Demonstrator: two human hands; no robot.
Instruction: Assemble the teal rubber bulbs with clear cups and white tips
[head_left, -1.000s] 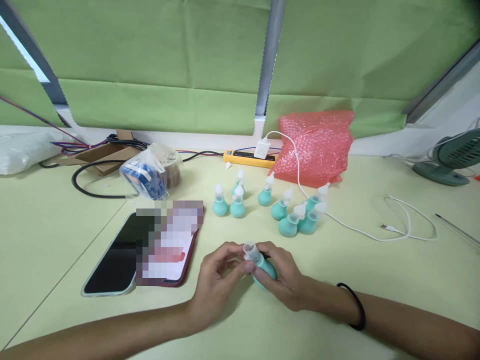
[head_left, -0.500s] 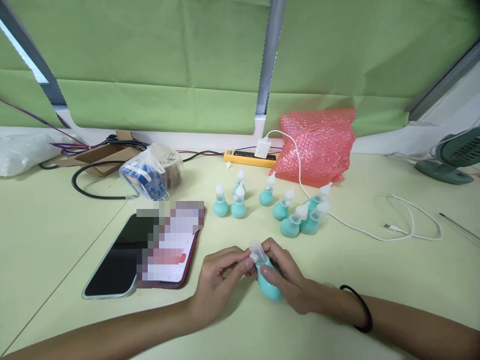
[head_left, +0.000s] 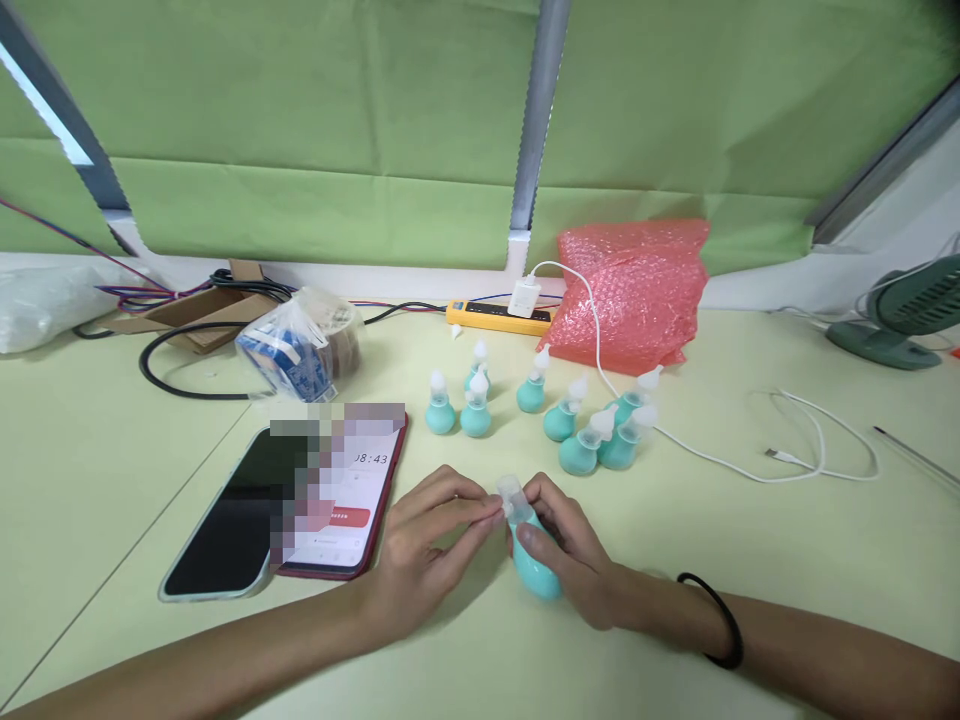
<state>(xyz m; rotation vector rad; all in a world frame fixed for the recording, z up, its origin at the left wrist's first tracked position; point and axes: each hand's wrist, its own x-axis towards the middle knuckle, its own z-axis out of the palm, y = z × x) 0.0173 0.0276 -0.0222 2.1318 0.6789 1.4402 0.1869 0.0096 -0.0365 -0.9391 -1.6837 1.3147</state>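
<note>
A teal nasal aspirator bulb (head_left: 538,572) with a clear neck (head_left: 513,494) leans to the left in my right hand (head_left: 574,545), whose thumb and fingers wrap round it. The top of its neck carries no white tip. My left hand (head_left: 431,540) has its fingertips pinched together at the left side of the neck, beside a small whitish piece; whatever lies between them is too small to make out. Beyond my hands stand several teal aspirators (head_left: 475,418) with white tips. Others (head_left: 579,455) are grouped closely on the right, some of them tilted.
Two phones (head_left: 225,520) lie left of my hands, partly blurred out. Behind are a bagged bundle of tape (head_left: 300,345), a yellow power strip (head_left: 495,318) and a red bubble-wrap bag (head_left: 630,295). A white cable (head_left: 720,468) trails rightward; a green fan (head_left: 885,345) stands far right.
My left fingertips have drawn slightly left and up from the neck, and that hand's fingers are straighter. My right hand still holds the aspirator in nearly the same place.
</note>
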